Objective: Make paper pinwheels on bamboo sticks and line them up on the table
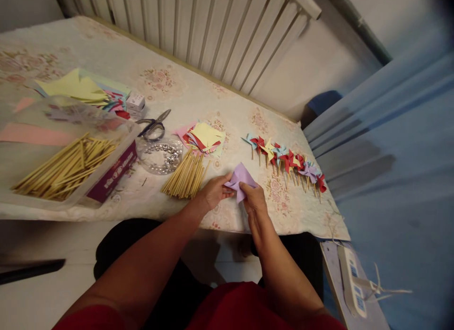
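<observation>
A small purple paper square [241,177], partly folded, is pinched between both hands near the front edge of the table [170,89]. My left hand [214,192] grips its left corner. My right hand [254,201] holds its lower right part with closed fingers. A loose bundle of wooden sticks [185,176] lies just left of my left hand. A pile of cut coloured paper squares [204,138] sits behind the hands. To the right lies a row of finished paper pinwheels [288,161] on sticks.
A clear box of wooden sticks [67,165] stands at the left. Scissors [153,125], a round dish of silver pins [161,155], a small white box [135,102] and coloured paper sheets [76,86] lie behind. A radiator runs along the back; a power strip [351,279] sits lower right.
</observation>
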`<state>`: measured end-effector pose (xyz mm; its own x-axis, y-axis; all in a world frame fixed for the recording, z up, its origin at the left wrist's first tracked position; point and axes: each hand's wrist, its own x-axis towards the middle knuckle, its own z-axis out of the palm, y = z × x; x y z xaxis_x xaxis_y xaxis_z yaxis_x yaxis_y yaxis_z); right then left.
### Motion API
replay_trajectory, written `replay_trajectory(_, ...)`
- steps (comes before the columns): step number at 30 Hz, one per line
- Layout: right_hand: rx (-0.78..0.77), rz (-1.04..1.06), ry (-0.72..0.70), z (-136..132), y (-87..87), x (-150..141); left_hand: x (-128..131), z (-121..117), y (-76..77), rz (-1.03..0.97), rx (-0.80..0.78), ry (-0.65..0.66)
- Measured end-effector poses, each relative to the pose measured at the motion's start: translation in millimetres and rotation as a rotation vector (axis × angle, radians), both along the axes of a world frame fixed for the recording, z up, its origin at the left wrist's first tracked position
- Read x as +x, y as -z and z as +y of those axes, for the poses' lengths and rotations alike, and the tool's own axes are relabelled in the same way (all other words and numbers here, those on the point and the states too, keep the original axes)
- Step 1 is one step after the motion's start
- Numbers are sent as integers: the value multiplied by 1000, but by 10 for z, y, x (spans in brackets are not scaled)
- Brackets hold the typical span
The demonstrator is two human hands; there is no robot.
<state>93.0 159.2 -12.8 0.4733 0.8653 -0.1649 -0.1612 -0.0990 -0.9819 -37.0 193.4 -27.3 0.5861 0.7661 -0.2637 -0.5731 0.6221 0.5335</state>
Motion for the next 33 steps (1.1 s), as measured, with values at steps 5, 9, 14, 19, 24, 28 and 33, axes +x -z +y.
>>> replay_trajectory(5, 14, 25, 102, 19, -12, -60, 93, -99, 14, -79, 0, -80)
replay_trajectory(9, 13, -19, 120, 11, 60, -110, 155, -173, 15, -40, 56, -121)
replay_trajectory(14, 19, -52, 98, 6, 101, -232, 220, -167, 78, -12, 10, -223)
replay_trajectory(19, 15, 34, 119, 19, 46, -353, 256, -130, 145, 5, -32, -309)
replay_trajectory(24, 5, 109, 116, 13, -23, -407, 243, -122, 134, 38, -32, -314)
replay_trajectory(28, 16, 144, 130, 2, -46, -418, 244, -120, 143, 52, -21, -310)
replay_trajectory(33, 25, 157, 112, -13, -48, -423, 239, -97, 172, 75, 15, -307)
